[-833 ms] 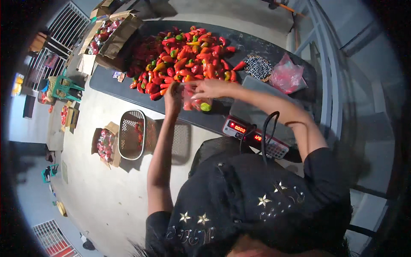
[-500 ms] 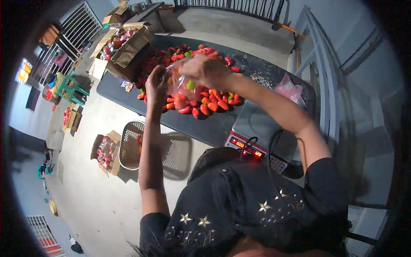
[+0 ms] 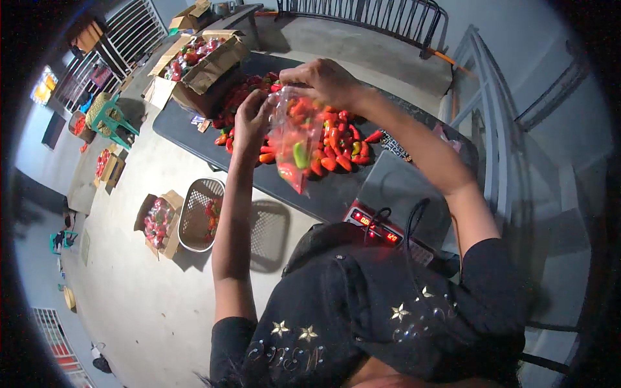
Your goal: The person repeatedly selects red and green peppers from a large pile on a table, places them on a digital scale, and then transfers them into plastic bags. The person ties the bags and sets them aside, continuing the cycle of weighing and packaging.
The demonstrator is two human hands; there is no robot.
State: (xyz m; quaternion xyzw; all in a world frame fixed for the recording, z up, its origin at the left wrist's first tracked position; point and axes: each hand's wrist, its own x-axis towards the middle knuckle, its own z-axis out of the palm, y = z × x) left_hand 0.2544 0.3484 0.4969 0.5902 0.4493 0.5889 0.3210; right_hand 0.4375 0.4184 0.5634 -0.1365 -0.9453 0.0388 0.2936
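Note:
A clear plastic bag (image 3: pixel 292 129) with red and green peppers inside hangs above the dark table (image 3: pixel 184 139). My left hand (image 3: pixel 253 113) pinches the bag's upper left edge. On the other side, my right hand (image 3: pixel 321 79) has its fingers closed at the top edge of the bag. The bag's lower corner points down toward the table's near edge. Behind and beside it, loose red peppers (image 3: pixel 339 145) lie spread in a pile, a few of them orange or green.
A digital scale (image 3: pixel 388 184) with lit red figures stands right of the pile. Pink plastic (image 3: pixel 447 139) lies beyond it. At the table's far left, a cardboard box (image 3: pixel 213 71) holds bagged peppers. A plastic basket (image 3: pixel 189 223) and another box (image 3: pixel 169 242) are on the floor.
My hands have drawn the bag upright and lifted its top, so it now hangs stretched between them. My right hand has moved up, and the peppers have settled lower in the bag.

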